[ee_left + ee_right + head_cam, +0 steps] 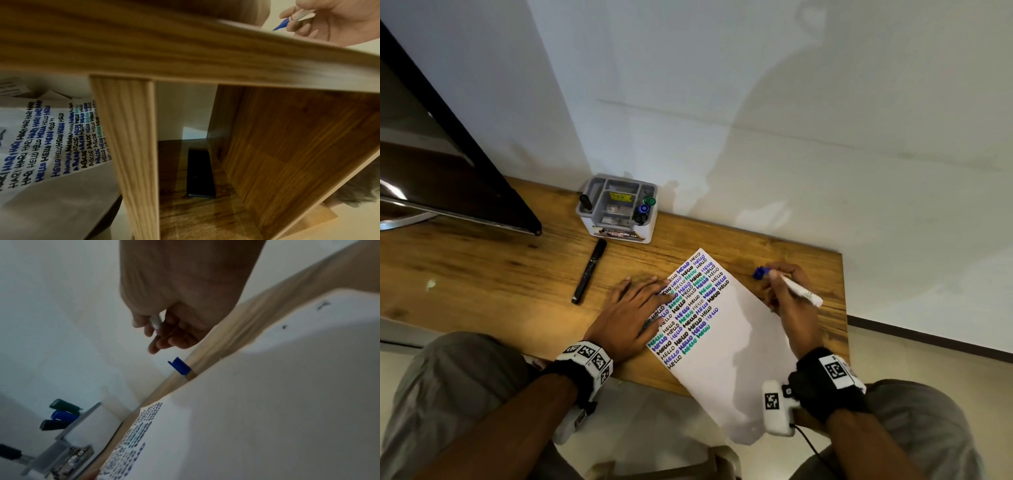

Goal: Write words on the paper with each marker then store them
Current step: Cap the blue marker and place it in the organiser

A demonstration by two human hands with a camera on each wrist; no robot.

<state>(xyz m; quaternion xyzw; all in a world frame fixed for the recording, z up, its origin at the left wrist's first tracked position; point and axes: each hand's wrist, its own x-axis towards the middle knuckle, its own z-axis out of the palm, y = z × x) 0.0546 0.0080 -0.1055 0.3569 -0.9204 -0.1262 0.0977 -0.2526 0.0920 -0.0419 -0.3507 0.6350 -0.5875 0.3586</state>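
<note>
A white paper [736, 346] lies on the wooden table [482, 274], its upper left filled with rows of "HELLO" in black, blue and green. My left hand [650, 298] rests flat on the paper's left edge, fingers straight. My right hand [777, 284] is just right of the paper, gripping a white-bodied marker [803, 292]. Its bare blue tip [280, 26] shows in the left wrist view. A loose blue cap [760, 273] lies on the table right at that hand's fingertips. A capped black marker [589, 275] lies left of the paper.
A grey organizer [585, 219] stands at the back by the wall, with green, blue and black markers [644, 208] in its right slot. A dark monitor [448, 171] fills the left. Under the table, a shelf holds a black phone [200, 172].
</note>
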